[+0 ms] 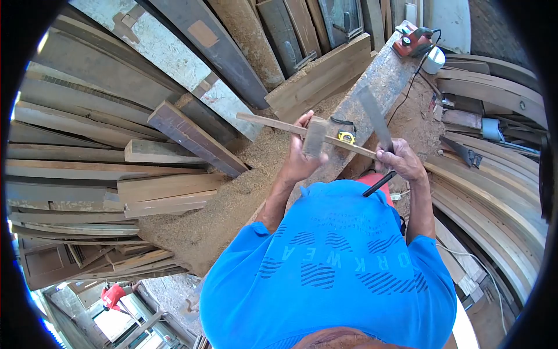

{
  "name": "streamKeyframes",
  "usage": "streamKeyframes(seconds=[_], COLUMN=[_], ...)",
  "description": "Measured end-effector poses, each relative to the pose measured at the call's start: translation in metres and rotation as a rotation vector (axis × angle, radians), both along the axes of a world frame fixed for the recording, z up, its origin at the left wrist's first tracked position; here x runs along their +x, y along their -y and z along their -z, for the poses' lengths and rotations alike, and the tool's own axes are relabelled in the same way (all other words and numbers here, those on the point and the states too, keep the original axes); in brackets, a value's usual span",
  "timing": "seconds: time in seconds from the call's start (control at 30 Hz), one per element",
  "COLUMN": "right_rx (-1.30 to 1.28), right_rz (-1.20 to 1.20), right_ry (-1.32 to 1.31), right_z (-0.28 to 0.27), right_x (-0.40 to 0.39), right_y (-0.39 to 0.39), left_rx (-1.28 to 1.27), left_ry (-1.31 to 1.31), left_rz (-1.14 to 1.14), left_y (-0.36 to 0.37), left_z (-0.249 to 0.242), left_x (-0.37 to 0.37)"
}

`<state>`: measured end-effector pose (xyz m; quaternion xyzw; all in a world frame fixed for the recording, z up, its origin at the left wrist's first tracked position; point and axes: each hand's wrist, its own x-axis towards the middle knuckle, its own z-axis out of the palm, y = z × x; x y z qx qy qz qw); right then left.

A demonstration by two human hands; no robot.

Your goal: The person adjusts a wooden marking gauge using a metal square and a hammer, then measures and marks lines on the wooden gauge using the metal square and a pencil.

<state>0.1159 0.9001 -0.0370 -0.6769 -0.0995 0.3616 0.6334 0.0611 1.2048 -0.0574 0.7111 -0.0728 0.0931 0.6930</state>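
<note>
My left hand (303,152) is closed around a small wooden block (315,137) that sits across a thin wooden strip (267,121). The strip runs to the fingertips of my right hand (402,159), which is also closed. A flat grey metal blade (375,116) extends up from that right hand, and a black stick-like piece (379,184) sticks out below it. Whether these two belong together is hidden by the fingers. Just beyond the strip, a yellow and black tape measure (346,137) rests on the worn plank (372,87).
A red power tool (414,42) with a black cable stands at the plank's far end, beside a white container (433,60). Stacked boards (64,154) line the left, more timber (488,198) the right. Sawdust (215,221) covers the floor. A person in red (112,296) is at lower left.
</note>
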Motion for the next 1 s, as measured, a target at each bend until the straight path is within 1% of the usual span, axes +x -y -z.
streamKeyframes(seconds=[0.03,0.07,0.1,0.13,0.2,0.23,0.27,0.3,0.33,0.4,0.43,0.57,0.67,0.77,0.87,0.9,0.97,1.0], right_rx=[-0.003,-0.006,-0.009,0.015,0.055,0.084,0.028,-0.031,-0.092,-0.113,-0.122,-0.041,-0.021,-0.038,-0.049,-0.048,-0.033,-0.026], right_rz=[-0.044,-0.086,-0.125,-0.148,-0.192,-0.145,-0.051,0.042,0.136,0.245,0.298,0.287,0.298,0.274,0.262,0.263,0.252,0.249], right_ry=[0.033,0.064,0.096,0.124,0.181,0.127,0.157,0.185,0.214,0.187,0.173,0.061,0.104,0.147,0.191,0.204,0.121,0.081], right_z=[-0.013,-0.028,-0.041,-0.048,-0.058,-0.05,-0.045,-0.041,-0.036,-0.029,-0.025,-0.023,-0.008,-0.004,0.002,-0.001,-0.011,-0.015], right_x=[-0.002,-0.005,-0.006,-0.007,-0.007,-0.001,0.005,0.012,0.017,0.023,0.024,0.022,0.021,0.022,0.024,0.023,0.022,0.022], right_y=[-0.007,-0.015,-0.023,-0.03,-0.034,-0.028,-0.025,-0.02,-0.015,-0.009,-0.008,-0.015,-0.023,-0.025,-0.02,-0.019,-0.014,-0.012], left_rx=[0.129,0.016,-0.096,-0.209,-0.373,-0.488,-0.688,-0.885,-0.981,-1.164,-1.247,-1.335,-1.41,-1.439,-1.309,-1.164,-0.872,-0.798], left_ry=[0.003,-0.106,-0.214,-0.323,-0.374,-0.358,-0.372,-0.363,-0.392,-0.45,-0.406,-0.451,-0.46,-0.48,-0.526,-0.527,-0.52,-0.459], left_rz=[-0.034,-0.039,-0.042,-0.041,-0.049,-0.063,-0.154,-0.253,-0.115,0.164,0.299,0.407,0.512,0.518,0.556,0.471,0.303,0.177], left_y=[-0.001,-0.004,-0.01,-0.013,-0.018,-0.019,-0.009,0.006,0.004,-0.012,-0.012,-0.01,-0.006,-0.002,-0.01,-0.015,-0.024,-0.018], left_z=[-0.001,0.01,0.032,0.037,0.038,0.034,0.032,0.01,0.012,0.014,0.014,0.015,0.016,0.017,0.018,0.022,0.033,0.025], left_x=[0.001,0.0,0.0,0.002,0.002,0.005,0.004,0.007,0.004,0.001,-0.001,-0.006,-0.008,-0.012,-0.009,-0.009,-0.009,-0.005])
